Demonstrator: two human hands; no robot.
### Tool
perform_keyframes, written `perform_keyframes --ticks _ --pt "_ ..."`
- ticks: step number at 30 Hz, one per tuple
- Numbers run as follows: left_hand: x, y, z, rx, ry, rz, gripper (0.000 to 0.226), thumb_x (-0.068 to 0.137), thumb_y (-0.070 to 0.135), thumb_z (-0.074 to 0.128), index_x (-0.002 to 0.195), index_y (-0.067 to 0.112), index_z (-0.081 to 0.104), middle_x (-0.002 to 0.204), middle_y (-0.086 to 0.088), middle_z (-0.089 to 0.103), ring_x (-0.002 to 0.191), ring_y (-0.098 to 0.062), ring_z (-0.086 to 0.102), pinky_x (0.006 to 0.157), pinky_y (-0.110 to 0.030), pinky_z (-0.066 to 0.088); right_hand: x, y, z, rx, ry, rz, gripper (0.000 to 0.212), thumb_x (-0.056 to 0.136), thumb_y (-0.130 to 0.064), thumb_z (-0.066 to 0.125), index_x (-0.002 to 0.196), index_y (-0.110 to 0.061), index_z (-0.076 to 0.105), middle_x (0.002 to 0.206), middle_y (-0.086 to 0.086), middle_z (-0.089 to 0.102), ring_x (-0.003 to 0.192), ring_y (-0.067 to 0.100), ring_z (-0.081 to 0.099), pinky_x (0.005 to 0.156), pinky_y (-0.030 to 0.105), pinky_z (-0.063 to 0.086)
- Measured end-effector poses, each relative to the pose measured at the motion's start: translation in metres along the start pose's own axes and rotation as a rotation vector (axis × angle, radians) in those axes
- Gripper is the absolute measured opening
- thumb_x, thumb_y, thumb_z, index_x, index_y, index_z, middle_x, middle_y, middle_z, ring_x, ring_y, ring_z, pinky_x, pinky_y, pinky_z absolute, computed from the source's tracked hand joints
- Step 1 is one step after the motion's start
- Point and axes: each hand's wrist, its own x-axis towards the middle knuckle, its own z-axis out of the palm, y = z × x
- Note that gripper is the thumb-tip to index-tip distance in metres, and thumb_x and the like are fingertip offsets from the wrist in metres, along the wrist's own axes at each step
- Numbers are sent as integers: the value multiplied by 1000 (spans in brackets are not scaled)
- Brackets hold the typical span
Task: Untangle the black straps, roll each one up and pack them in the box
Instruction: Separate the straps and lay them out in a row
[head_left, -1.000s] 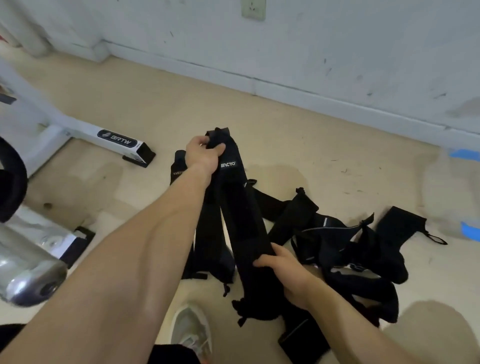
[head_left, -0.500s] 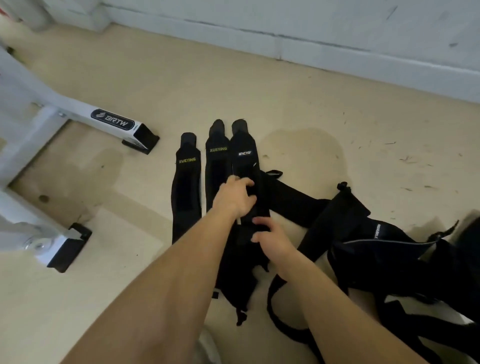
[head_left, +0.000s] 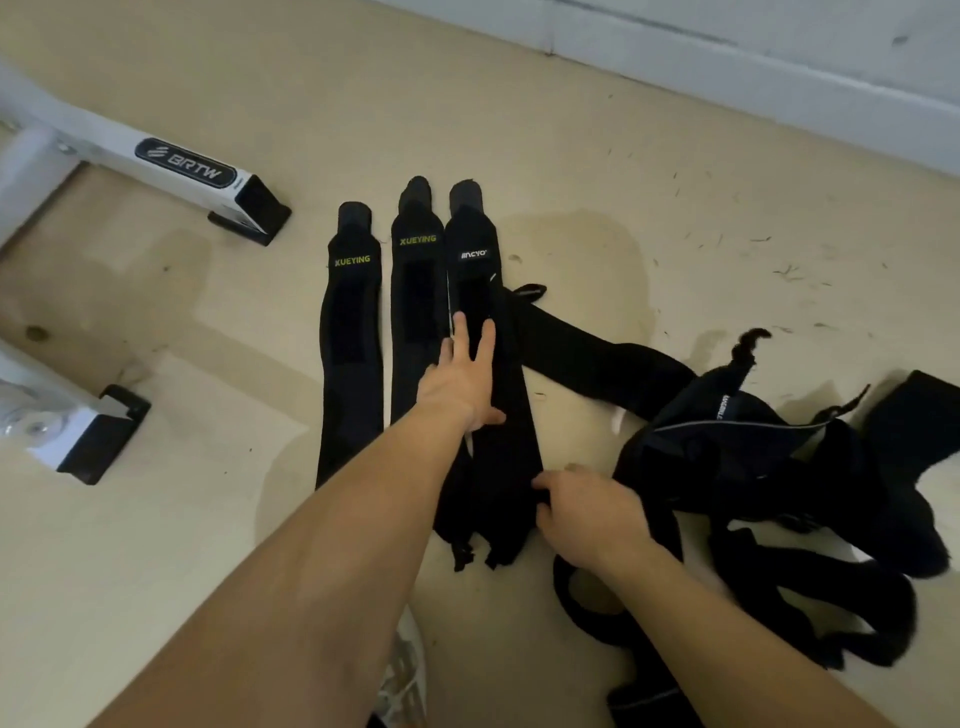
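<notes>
Three black straps lie flat and side by side on the beige floor: a left one (head_left: 351, 332) and a middle one (head_left: 415, 291), both with yellow lettering, and a right one (head_left: 475, 260) with a white logo. My left hand (head_left: 460, 379) presses flat on the right strap with straight fingers. My right hand (head_left: 587, 512) holds that strap's lower edge, fingers curled at it. A tangled heap of black straps (head_left: 769, 467) lies to the right. No box is in view.
A white metal equipment frame (head_left: 182, 169) with black feet stands at the left. A second foot (head_left: 93, 431) sits nearer me. The white wall baseboard (head_left: 727, 67) runs along the top right. My shoe (head_left: 402, 680) shows at the bottom.
The white-logo strap, held up a second ago, now lies flat beside the other two. My left hand has opened and slid along it. My right hand moved down to its lower edge.
</notes>
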Motion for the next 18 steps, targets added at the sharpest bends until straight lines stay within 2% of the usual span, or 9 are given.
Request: perform_keyframes --ticks 1,3,4,6,8,10,12,15,18 --pt "-2 1 3 23 30 5 131 83 37 84 161 23 -21 165 -13 -34 158 -37 -4 125 -55 23 -3 0 -4 -99 92 -25 36 99 -33 48 134 -31 59 124 1 58 113 25 57 95 43 51" --pt "-6 6 8 65 75 38 124 87 33 81 162 22 -18 166 -13 -33 157 -41 -6 126 -56 17 -2 4 -14 -324 258 -74 36 96 -38 50 129 -27 61 132 5 54 126 28 47 110 48 35" --pt "-8 8 11 73 76 61 119 89 30 78 162 25 -16 166 -11 -33 157 -43 -8 127 -57 16 0 9 -18 -406 291 -76 41 95 -40 52 132 -25 58 141 8 49 134 31 40 116 51 24" --pt "-12 11 16 50 47 88 108 92 34 73 164 29 -8 166 -7 -33 156 -45 -12 126 -59 15 7 21 -26 -488 245 -30 57 93 -41 54 147 -23 43 160 16 27 148 38 22 122 56 9" --pt "-14 13 21 -6 29 75 104 92 45 70 164 30 -3 166 -5 -33 156 -44 -11 125 -59 19 15 30 -34 -511 204 38 66 92 -35 57 153 -24 33 166 18 8 149 44 14 121 57 14" --pt "-15 12 25 -33 24 57 109 90 51 72 164 30 -4 166 -5 -35 157 -43 -9 123 -58 26 23 31 -42 -529 229 79 64 91 -31 59 150 -25 36 166 20 0 145 46 18 112 58 27" --pt "-15 13 26 -31 14 60 116 86 52 77 164 30 -6 164 -5 -38 157 -42 -9 122 -57 29 34 30 -49 -553 214 101 58 92 -28 58 148 -26 40 166 21 -5 146 48 13 109 62 31" --pt "-15 13 25 -7 -17 65 123 83 51 81 164 29 -9 162 -7 -41 157 -43 -9 123 -58 28 48 32 -56 -559 151 127 57 96 -24 54 151 -22 39 168 19 0 151 47 4 112 67 27" --pt "-14 15 26 1 -13 59 124 83 46 82 164 27 -11 161 -8 -43 156 -44 -10 124 -58 23 46 46 -57 -544 169 210 62 97 -24 47 155 -10 31 167 16 13 149 40 19 109 64 33"
